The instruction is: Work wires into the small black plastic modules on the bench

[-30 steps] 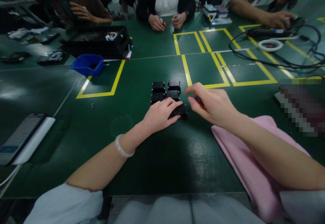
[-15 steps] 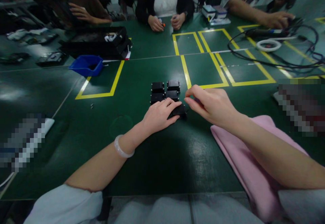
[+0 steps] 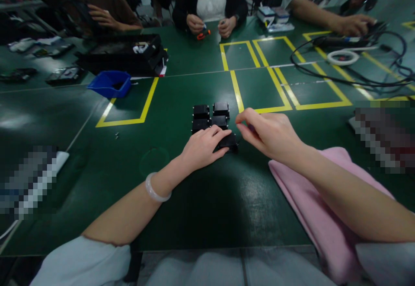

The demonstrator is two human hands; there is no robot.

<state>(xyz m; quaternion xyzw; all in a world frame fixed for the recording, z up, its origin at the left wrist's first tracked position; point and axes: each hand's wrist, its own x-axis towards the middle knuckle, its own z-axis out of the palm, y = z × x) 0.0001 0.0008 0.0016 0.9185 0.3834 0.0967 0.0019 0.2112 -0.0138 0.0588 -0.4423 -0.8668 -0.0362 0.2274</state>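
While the left hand (image 3: 201, 149) grips a black block (image 3: 228, 141), the right hand (image 3: 270, 131) curls beside it, its hold unclear.

Your left hand (image 3: 202, 145): gripping the nearest black block (image 3: 231, 141).
Your right hand (image 3: 269, 131): fingers curled, just right of that block.
Blue bin (image 3: 103, 86): beyond that block, leftward.

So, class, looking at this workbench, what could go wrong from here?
1. The left hand holds the front black block close to the other black blocks, so a slip might knock them out of line.
2. Small metallic-looking pieces lie loose on the table; a careless sweep could scatter them.
3. The pink cloth lies beneath the right forearm, so moving that arm might drag it.
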